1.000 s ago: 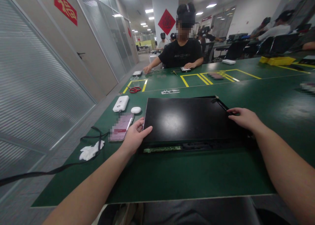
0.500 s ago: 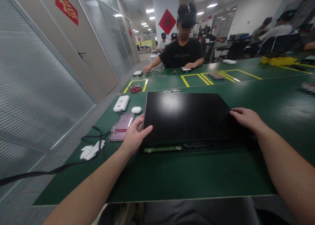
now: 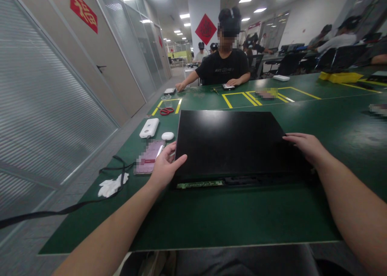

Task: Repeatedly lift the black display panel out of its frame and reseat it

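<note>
A flat black display panel (image 3: 229,143) spans the middle of the head view, above the green tabletop. Along its near side shows a thin green circuit board strip (image 3: 199,184) beside a dark strip. My left hand (image 3: 165,163) grips the panel's left edge, thumb on the top face and fingers at the side. At the right edge, my right hand (image 3: 302,144) holds on with thumb and fingertips; its lower fingers are hidden. What lies under the panel cannot be seen.
Left of the panel lie a phone (image 3: 149,157), a white earbud case (image 3: 167,136), a white power bank (image 3: 149,128), a crumpled tissue (image 3: 113,185) and a black strap (image 3: 72,207). Beyond are red-handled scissors (image 3: 166,111). A co-worker (image 3: 225,66) sits across the table (image 3: 236,223).
The panel has tilted slightly: the bright glare on its face is nearly gone and its far edge sits a little higher. Both hands keep their places on its edges.
</note>
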{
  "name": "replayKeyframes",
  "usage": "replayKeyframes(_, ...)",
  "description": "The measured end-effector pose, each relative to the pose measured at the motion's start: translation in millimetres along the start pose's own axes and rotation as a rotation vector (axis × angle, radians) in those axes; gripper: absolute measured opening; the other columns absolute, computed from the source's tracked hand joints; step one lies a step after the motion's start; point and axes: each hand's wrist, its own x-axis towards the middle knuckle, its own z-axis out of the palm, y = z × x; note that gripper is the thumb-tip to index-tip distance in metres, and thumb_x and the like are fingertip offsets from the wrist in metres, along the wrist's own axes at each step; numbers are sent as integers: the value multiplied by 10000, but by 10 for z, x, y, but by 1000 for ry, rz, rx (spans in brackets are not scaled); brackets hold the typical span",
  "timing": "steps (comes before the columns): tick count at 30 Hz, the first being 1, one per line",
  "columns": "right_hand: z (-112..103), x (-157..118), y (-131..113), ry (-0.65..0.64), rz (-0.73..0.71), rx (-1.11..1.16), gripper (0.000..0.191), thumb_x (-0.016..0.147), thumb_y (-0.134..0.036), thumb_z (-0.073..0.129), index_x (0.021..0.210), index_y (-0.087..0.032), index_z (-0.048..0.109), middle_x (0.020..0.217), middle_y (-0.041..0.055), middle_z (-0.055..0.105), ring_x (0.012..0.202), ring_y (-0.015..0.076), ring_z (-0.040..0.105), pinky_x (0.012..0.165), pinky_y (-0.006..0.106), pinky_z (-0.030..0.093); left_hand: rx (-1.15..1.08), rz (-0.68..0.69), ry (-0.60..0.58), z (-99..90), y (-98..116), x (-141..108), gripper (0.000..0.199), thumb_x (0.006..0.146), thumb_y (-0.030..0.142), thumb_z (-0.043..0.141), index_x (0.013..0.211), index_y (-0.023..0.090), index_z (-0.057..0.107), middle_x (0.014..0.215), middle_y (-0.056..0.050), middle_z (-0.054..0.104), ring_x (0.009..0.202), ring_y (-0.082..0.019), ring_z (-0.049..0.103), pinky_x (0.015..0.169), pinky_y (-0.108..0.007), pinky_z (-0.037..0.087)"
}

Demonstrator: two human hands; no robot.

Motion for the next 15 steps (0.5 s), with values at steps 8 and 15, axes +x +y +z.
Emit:
replayKeyframes(8, -142, -302, -363, -238, 179, 565, 242, 646, -310, 690, 861, -223, 761, 922, 66, 770, 934, 267, 713, 837, 406, 579, -103, -103, 59, -39, 19, 53, 652, 612, 389, 929, 1166, 178, 658, 1257, -117, 743, 1276, -349, 631, 1117, -511, 485)
replayKeyframes(15, -362, -302, -298, -249, 132, 564, 248, 619, -313, 643, 831, -265, 764, 894, 78, 784, 942, 365, 735, 852, 554, 593, -109, -88, 42, -35, 24, 53, 609, 617, 389, 930, 1132, 184, 678, 1219, -105, 758, 1286, -346, 621, 1114, -490, 483)
